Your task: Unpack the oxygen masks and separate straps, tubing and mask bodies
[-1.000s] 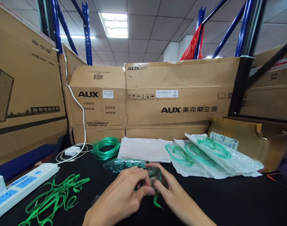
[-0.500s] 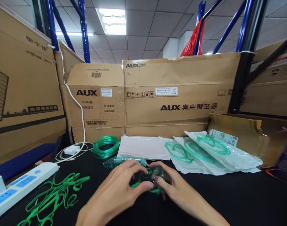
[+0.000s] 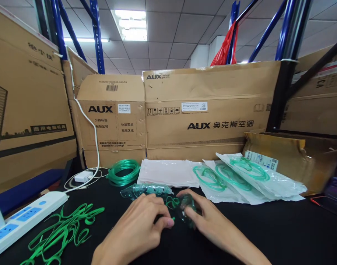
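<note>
Both hands meet low at the centre of a black table. My right hand grips a clear green-tinted plastic mask from the right. My left hand pinches a thin green elastic strap that loops from the mask. Just behind the hands lies a row of several more clear masks.
Loose green straps lie at the left by a white power strip. A coil of green tubing, flat empty bags and sealed bags with tubing lie behind. Cardboard boxes wall the back; an open box is right.
The mask has turned in my hands and the green strap now shows as a loop between them. My left fingers have shifted from the mask onto the strap.
</note>
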Demonstrator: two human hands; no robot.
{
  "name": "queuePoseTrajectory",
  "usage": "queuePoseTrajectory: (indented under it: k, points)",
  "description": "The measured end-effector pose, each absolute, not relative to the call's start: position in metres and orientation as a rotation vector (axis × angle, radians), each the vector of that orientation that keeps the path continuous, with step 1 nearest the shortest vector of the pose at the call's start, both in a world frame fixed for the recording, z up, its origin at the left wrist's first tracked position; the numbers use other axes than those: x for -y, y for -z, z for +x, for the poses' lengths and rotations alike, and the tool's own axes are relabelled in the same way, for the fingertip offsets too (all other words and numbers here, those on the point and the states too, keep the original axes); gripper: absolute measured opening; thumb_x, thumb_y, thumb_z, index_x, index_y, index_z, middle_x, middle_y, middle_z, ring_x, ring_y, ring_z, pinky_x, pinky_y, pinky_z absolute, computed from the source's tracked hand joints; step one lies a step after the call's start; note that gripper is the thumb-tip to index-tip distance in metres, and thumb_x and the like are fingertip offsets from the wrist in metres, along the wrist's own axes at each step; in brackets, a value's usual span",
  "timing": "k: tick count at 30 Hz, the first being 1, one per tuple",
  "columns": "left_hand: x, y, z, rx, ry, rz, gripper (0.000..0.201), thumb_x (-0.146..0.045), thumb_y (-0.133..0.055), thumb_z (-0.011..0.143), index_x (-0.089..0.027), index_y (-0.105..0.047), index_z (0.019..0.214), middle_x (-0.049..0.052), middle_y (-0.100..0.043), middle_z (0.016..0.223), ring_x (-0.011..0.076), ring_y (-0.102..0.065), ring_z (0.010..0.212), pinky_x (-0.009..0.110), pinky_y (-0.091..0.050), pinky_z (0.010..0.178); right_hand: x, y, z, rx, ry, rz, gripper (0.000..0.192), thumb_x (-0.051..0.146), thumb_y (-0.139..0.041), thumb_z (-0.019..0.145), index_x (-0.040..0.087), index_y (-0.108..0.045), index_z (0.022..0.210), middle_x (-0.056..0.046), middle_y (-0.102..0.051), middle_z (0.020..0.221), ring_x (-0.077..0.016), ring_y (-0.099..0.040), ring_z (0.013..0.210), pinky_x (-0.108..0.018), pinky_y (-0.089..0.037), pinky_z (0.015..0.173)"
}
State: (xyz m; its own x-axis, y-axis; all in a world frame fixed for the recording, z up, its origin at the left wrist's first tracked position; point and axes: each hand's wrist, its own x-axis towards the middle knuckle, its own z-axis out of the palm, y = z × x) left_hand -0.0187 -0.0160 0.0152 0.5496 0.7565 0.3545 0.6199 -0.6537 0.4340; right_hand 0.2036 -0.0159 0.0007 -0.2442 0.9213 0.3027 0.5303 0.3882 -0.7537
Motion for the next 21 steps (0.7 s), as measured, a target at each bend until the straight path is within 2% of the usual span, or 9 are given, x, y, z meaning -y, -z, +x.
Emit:
queuePoseTrajectory:
  k: [2,5,7,9,15,18,21]
  points:
    - [0.012,-0.018,-0.024,-1.185,-0.761,2.483,0.015,-0.031,-0.062,0.097,-0.026,-0.075,0.091,-0.002,-0.072,0.097,0.019,-0.063,0.097,0.03,-0.042,0.09,0.014,-0.004,0.209,1.902,-0.648,-1.307,0.029,0.02,-0.048,0.087,0.024,-0.061,0.112,-0.002,-0.068,0.099,-0.0209,-0.063,0.089,-0.035,-0.047,0.082]
    - [0.008,-0.021,-0.022,-1.186,-0.798,2.44,0.019,-0.04,-0.063,0.096,-0.031,-0.074,0.108,-0.002,-0.069,0.114,0.0199,-0.063,0.104,0.029,-0.044,0.09,0.016,-0.008,0.211,1.901,-0.696,-1.315,0.02,0.026,-0.049,0.09,0.024,-0.058,0.108,-0.001,-0.066,0.096,-0.0192,-0.059,0.081,-0.033,-0.046,0.075]
    - [0.01,-0.023,-0.016,-1.163,-0.864,2.421,0.026,-0.04,-0.063,0.096,-0.033,-0.068,0.12,-0.002,-0.065,0.121,0.0192,-0.062,0.104,0.028,-0.044,0.089,0.018,-0.009,0.209,1.91,-0.705,-1.275,0.014,0.029,-0.051,0.092,0.024,-0.056,0.103,-0.001,-0.063,0.093,-0.019,-0.058,0.082,-0.032,-0.045,0.075]
    - [0.014,-0.023,-0.008,-1.123,-0.923,2.402,0.026,-0.035,-0.062,0.097,-0.033,-0.064,0.122,-0.003,-0.063,0.122,0.0174,-0.062,0.101,0.027,-0.045,0.086,0.021,-0.009,0.205,1.91,-0.714,-1.239,0.01,0.031,-0.052,0.092,0.024,-0.054,0.099,0.0,-0.061,0.092,-0.019,-0.056,0.084,-0.032,-0.044,0.076]
    - [0.016,-0.019,-0.003,-1.148,-0.93,2.39,0.007,-0.031,-0.063,0.097,-0.027,-0.065,0.103,-0.004,-0.065,0.099,0.0147,-0.059,0.08,0.026,-0.043,0.076,0.028,-0.011,0.197,1.891,-0.714,-1.194,0.01,0.031,-0.057,0.092,0.024,-0.052,0.098,0.001,-0.058,0.09,-0.0182,-0.053,0.083,-0.029,-0.043,0.074]
    - [0.014,-0.017,-0.003,-1.146,-0.949,2.401,0.01,-0.029,-0.061,0.098,-0.023,-0.062,0.09,-0.003,-0.064,0.093,0.0157,-0.06,0.084,0.026,-0.041,0.077,0.03,-0.012,0.195,1.886,-0.665,-1.228,0.01,0.029,-0.057,0.091,0.025,-0.051,0.097,0.0,-0.06,0.092,-0.0188,-0.055,0.083,-0.03,-0.042,0.074]
    - [0.014,-0.015,-0.001,-1.157,-0.935,2.399,0.013,-0.028,-0.056,0.1,-0.023,-0.058,0.088,-0.002,-0.062,0.091,0.0165,-0.06,0.087,0.027,-0.041,0.079,0.03,-0.011,0.194,1.893,-0.588,-1.278,0.011,0.03,-0.057,0.09,0.025,-0.051,0.098,-0.001,-0.062,0.098,-0.0204,-0.057,0.089,-0.033,-0.043,0.081]
